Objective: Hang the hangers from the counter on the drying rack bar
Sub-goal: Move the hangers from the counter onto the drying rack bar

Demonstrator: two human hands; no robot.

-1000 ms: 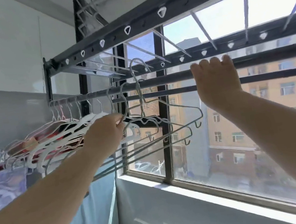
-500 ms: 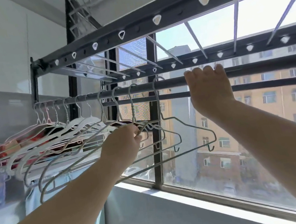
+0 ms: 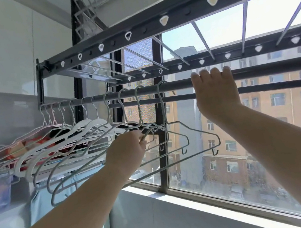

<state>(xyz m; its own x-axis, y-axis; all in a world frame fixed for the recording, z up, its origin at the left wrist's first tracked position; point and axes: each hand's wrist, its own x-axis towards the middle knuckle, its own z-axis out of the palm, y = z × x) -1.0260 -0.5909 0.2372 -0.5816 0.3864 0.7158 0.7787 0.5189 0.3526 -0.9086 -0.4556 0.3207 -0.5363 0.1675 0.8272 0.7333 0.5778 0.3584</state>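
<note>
Thin pale wire hangers [image 3: 88, 122] hooked along bar [image 3: 176, 85], ten o'clock; left hand [image 3: 126, 153] pinching one, right hand [image 3: 216, 93] curled over bar; window [image 3: 267, 134] beyond.

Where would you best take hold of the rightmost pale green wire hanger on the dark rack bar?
Pinch the pale green wire hanger at its shoulder just below the neck, from below on the room side: its hook sits over the dark rack bar and the window lies behind.

Slim white, pink and pale green hangers [image 3: 85, 121] hang hooked in a row on the dark drying rack bar [image 3: 176, 85]. They crowd its left stretch, shoulders tilted.
</note>
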